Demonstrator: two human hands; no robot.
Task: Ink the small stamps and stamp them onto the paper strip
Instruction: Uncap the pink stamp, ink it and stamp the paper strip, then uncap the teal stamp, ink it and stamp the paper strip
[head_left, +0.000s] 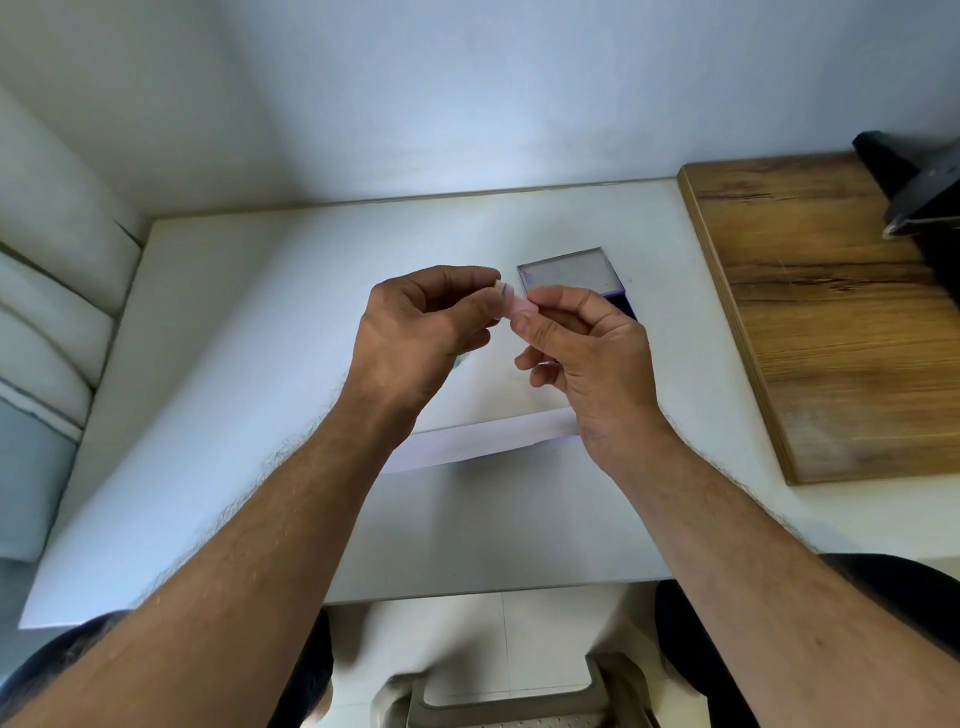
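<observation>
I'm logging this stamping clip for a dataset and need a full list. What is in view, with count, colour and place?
small stamp: one, pale pink, pinched between both hands above the table
ink pad case: one, purple with clear lid, on the table behind the hands
paper strip: one, white, lying across the table beneath the wrists
table: one, white, centre
wooden board: one, brown, right of the table
dark object: one, black, far right on the board, unclear what
cushions: white, far left
left hand: one, fingertips on the stamp
right hand: one, fingertips on the stamp
</observation>
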